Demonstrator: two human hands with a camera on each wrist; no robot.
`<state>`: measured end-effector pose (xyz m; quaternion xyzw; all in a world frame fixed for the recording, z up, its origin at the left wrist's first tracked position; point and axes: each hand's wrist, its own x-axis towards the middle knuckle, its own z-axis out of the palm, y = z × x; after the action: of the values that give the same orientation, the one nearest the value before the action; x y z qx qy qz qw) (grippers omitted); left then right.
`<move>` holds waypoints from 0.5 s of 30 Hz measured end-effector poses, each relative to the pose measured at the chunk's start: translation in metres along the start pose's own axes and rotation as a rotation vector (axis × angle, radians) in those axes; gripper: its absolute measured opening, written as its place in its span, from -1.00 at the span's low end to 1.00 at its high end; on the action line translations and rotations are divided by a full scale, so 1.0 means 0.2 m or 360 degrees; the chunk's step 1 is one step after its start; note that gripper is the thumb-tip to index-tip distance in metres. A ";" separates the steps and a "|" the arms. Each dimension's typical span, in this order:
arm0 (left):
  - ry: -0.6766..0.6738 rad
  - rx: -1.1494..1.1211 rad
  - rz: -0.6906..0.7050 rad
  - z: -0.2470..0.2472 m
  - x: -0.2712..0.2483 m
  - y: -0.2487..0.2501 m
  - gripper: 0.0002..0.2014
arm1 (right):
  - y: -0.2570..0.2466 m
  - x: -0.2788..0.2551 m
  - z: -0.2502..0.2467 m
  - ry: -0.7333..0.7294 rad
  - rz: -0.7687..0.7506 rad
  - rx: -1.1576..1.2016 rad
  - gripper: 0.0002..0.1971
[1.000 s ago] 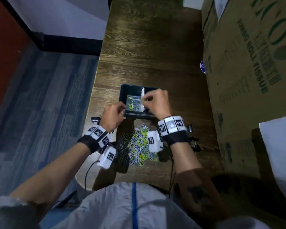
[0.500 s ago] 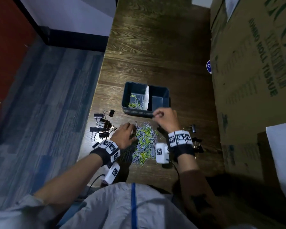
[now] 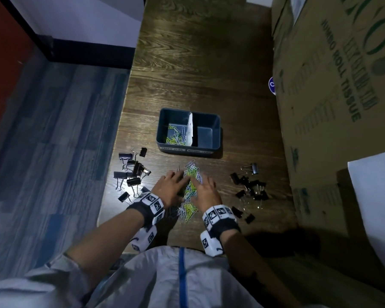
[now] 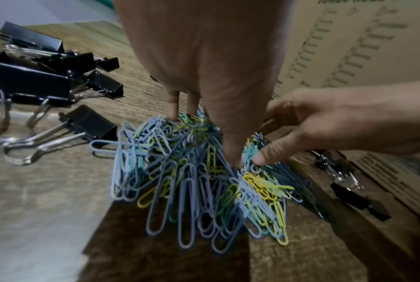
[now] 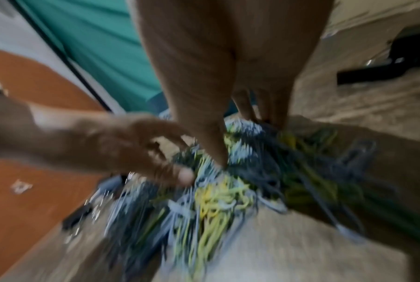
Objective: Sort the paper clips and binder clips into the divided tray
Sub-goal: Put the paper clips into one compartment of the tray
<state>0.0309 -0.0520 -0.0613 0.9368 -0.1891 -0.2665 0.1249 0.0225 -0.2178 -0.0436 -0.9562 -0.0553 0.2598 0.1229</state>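
Note:
A dark blue divided tray [image 3: 216, 134] with a white divider stands mid-table; its left compartment holds several coloured paper clips [image 3: 175, 137], and the right one looks bare. A pile of blue, yellow and green paper clips [image 3: 189, 192] [image 4: 192, 181] [image 5: 216, 194] lies in front of the tray. My left hand [image 3: 175, 182] [image 4: 204, 139] touches the pile's left side with straight fingers and thumb tip. My right hand [image 3: 203, 187] [image 5: 242, 139] touches the pile's right side with spread fingers. Neither hand visibly holds a clip. The right wrist view is blurred.
Black binder clips lie in two groups: one to the left of the pile [image 3: 131, 172] [image 4: 47, 80], one to the right [image 3: 250, 187]. Tall cardboard boxes [image 3: 333, 107] wall in the table's right side. The table's left edge [image 3: 120, 138] drops to a blue carpet.
Both hands have come back from over the tray's left compartment to the paper clip pile. They now touch it from either side.

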 end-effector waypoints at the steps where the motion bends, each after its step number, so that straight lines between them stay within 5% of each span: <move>1: 0.0070 -0.0042 0.0007 0.01 -0.01 0.01 -0.12 | -0.01 -0.01 0.02 0.0093 -0.0049 -0.0023 -0.23; 9: 0.0271 -0.0583 0.0035 -0.03 -0.02 0.01 -0.66 | 0.02 -0.03 0.00 0.0288 -0.0004 0.0186 -0.56; 15: 0.0191 -0.0575 0.0012 -0.06 0.00 -0.03 -0.78 | 0.04 -0.01 -0.06 0.0267 0.0037 0.0340 -0.75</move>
<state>0.0398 -0.0449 -0.0539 0.9127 -0.1338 -0.2392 0.3032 0.0280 -0.2280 -0.0351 -0.9566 -0.0056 0.1846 0.2252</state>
